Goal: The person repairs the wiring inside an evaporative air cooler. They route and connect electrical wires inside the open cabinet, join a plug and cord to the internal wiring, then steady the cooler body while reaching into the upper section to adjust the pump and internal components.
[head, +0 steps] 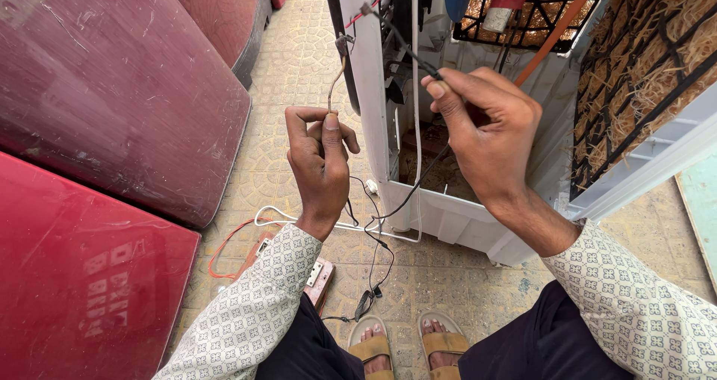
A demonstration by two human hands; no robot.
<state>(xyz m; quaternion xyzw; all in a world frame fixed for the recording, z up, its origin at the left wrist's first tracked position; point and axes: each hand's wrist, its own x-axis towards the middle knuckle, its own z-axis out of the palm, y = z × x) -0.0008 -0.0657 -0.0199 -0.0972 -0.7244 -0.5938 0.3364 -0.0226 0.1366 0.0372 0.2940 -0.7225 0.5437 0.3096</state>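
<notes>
My left hand [320, 163] pinches a thin pale wire [337, 78] that rises to a small metal clip near the edge of a white cooler cabinet [371, 89]. My right hand [489, 130] grips a black wire [399, 40] between thumb and fingers; its bare tip with a red strand points up and left. Both hands are raised in front of the cabinet's open back. More black wire [418, 182] runs down from my right hand toward the floor.
Dark red curved appliance panels [112, 96] lie at the left. A straw pad behind a black grille [642, 74] fills the right. Red, white and black cables [246, 227] and a small board [317, 275] lie on the patterned tile floor near my sandalled feet [407, 346].
</notes>
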